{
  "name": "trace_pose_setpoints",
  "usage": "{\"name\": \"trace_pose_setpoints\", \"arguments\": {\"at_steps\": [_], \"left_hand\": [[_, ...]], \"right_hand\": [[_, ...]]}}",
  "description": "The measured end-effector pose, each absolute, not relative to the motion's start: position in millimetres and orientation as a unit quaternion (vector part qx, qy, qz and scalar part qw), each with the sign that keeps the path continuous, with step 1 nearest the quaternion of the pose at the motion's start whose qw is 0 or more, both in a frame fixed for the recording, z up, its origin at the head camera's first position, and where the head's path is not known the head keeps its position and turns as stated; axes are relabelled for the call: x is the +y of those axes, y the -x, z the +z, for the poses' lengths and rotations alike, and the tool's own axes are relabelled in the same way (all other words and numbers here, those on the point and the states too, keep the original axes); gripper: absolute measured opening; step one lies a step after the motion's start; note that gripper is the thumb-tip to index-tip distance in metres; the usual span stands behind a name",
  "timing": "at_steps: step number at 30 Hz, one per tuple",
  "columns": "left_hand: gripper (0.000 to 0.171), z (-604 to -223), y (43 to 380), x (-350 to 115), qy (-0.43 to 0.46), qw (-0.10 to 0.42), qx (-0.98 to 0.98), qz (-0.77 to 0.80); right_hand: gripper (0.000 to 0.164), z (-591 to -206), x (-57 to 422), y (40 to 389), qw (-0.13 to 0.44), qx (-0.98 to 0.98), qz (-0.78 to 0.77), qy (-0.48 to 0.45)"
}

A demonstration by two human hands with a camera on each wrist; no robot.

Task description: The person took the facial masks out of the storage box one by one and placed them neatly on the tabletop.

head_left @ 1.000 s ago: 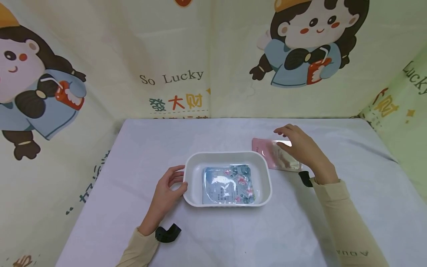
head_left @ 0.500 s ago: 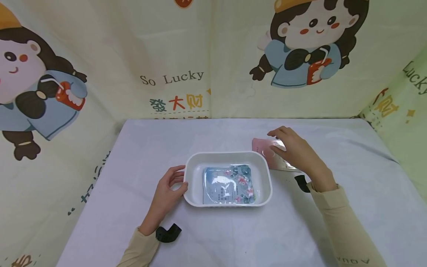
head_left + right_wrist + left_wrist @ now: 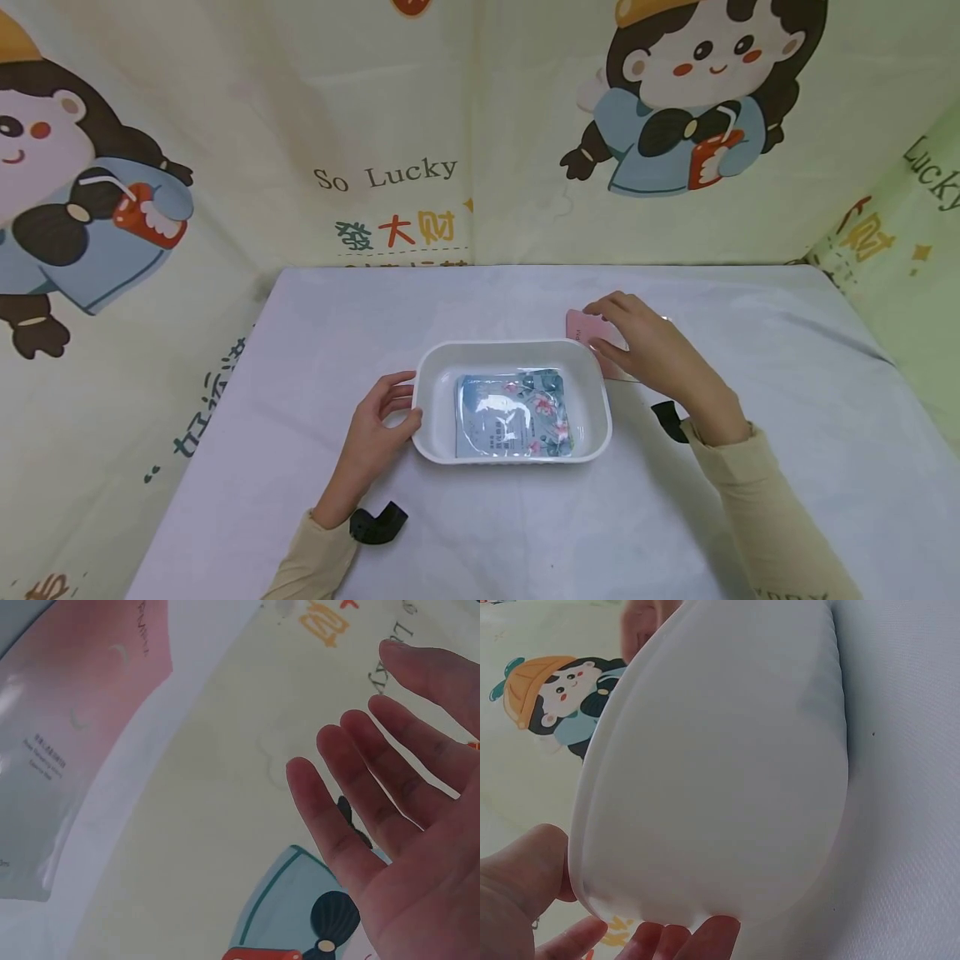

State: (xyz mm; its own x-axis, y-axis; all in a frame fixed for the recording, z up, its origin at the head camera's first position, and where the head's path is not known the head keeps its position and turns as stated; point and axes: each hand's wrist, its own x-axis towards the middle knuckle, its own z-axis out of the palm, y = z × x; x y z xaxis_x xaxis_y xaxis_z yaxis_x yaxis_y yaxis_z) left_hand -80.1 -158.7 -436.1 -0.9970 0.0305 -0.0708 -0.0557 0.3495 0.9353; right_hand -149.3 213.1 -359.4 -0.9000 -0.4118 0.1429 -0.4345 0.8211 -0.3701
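A shallow white tray (image 3: 438, 358) stands on the cloth with a blue floral face mask packet (image 3: 513, 417) lying flat inside. My left hand (image 3: 378, 429) holds the tray's left end, thumb at the rim and fingers along the outer wall. In the left wrist view, the fingertips (image 3: 718, 930) meet the wall's underside. To the right of the tray lies a pink face mask packet (image 3: 581, 327), fading to silver in the right wrist view. Over it hovers my right hand (image 3: 656, 346), thumb and fingers parted with nothing between them; it covers much of the packet in the head view.
A white cloth (image 3: 487, 533) covers the table. Behind it hangs a cream printed curtain (image 3: 517, 217) with cartoon figures and lettering. Black wrist mounts (image 3: 378, 523) sit under both sleeves, and the tray's near right corner lies close to the pink packet.
My right hand has moved left and slightly nearer over the pink packet, covering more of it. The left hand, the tray and both packets have stayed in place.
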Motion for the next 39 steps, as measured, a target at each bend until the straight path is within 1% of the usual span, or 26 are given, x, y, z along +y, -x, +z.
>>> {"name": "trace_pose_setpoints", "arguments": {"at_steps": [6,12,15,21,32,39], "left_hand": [[0.049,-436,80,-159,0.007,0.037,0.82,0.571],[0.049,-437,80,-159,0.006,0.035,0.82,0.571],[0.049,-437,79,-159,0.007,0.034,0.82,0.571],[0.049,-436,79,-159,0.007,0.034,0.821,0.57],[0.049,-436,78,-159,0.009,0.034,0.822,0.568],[0.05,-436,79,-158,0.009,0.034,0.821,0.569]], "right_hand": [[0.046,-360,206,144,0.035,-0.948,0.201,-0.243],[0.049,-363,201,137,0.069,-0.933,0.2,-0.29],[0.046,-365,197,135,0.077,-0.926,0.203,-0.31],[0.039,-372,189,133,0.062,-0.921,0.201,-0.329],[0.042,-384,176,127,0.021,-0.924,0.195,-0.329],[0.043,-392,169,127,0.022,-0.921,0.185,-0.342]]}}
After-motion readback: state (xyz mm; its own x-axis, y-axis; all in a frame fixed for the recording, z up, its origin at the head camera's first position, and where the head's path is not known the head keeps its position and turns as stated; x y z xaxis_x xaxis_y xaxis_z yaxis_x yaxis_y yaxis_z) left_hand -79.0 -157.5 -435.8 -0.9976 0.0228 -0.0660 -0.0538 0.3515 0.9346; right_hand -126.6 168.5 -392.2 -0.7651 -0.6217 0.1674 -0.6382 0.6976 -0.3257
